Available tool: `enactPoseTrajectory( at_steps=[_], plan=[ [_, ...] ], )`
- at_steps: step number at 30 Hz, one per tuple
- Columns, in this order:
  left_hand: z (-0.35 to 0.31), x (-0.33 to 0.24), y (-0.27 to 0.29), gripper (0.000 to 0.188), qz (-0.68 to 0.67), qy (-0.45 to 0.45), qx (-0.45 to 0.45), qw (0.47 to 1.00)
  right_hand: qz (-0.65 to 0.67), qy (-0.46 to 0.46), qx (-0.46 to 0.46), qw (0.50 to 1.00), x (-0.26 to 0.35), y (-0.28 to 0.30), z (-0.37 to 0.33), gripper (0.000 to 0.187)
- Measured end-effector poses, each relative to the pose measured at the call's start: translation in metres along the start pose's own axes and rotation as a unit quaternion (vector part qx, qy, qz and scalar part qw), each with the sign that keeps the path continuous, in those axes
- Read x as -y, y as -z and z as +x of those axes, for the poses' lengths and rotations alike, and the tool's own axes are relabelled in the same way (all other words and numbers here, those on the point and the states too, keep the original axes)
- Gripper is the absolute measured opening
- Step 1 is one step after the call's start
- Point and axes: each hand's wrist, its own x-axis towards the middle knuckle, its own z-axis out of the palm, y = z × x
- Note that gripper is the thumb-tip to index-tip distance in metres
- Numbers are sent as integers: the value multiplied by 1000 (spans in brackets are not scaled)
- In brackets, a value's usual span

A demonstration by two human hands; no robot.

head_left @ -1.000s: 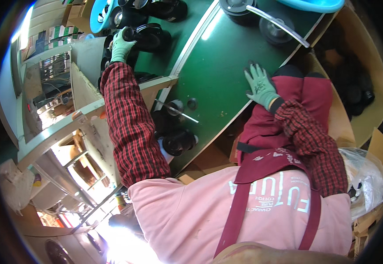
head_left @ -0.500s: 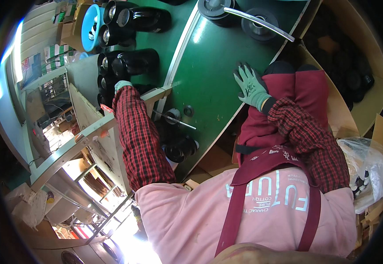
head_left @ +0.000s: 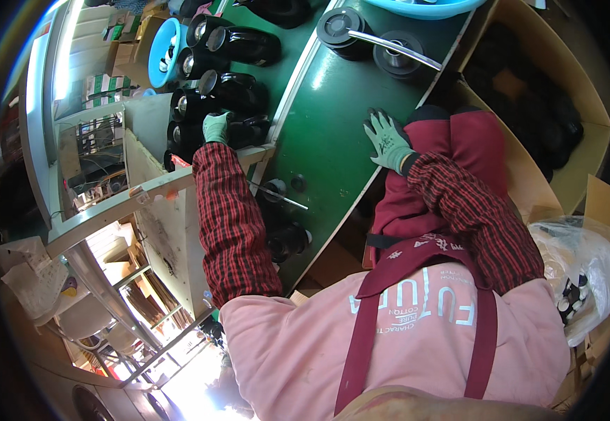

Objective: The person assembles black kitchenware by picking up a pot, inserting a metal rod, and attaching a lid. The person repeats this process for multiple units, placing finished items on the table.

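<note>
My left hand (head_left: 216, 129), in a pale green glove with dark fingertips, is closed at the side of a black jug (head_left: 250, 131) on the left of the green worktop; part of its grip is hidden. Several more glossy black jugs (head_left: 245, 91) lie in a row beyond it, their round ends facing left. My right hand (head_left: 389, 144), in a matching glove, lies with fingers spread on the worktop's near right edge, holding nothing.
Black round parts (head_left: 396, 55) and a metal-looking strip (head_left: 392, 49) are at the far end of the worktop (head_left: 333, 126). A carton of dark parts (head_left: 561, 186) stands at right. Blue basins (head_left: 163, 52) sit behind. A metal frame bar (head_left: 172, 189) crosses at left.
My left hand has shifted right and a little farther away, and now shows closed beside a jug. My right hand stays flat at the edge. The view has shifted, bringing another blue basin in at top.
</note>
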Motion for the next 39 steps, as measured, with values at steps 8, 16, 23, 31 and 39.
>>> enactPoseTrajectory(
  at_steps=[8,16,23,31,39],
  plan=[
    [-130,-94,7,40,93,-258,-12,961,202,4,-62,978,-11,11,-3,86],
    [-307,-164,40,43,165,-605,71,776,15,201,-346,916,-27,147,-58,100],
    [-364,-157,51,60,-82,-574,65,812,194,328,-233,895,-36,170,-155,48],
    [-226,-173,-79,128,161,-296,-106,936,450,97,-267,846,-41,102,-203,39],
    [-171,-200,-127,134,221,-178,-44,958,436,33,-288,852,-43,92,-238,40]
  ],
)
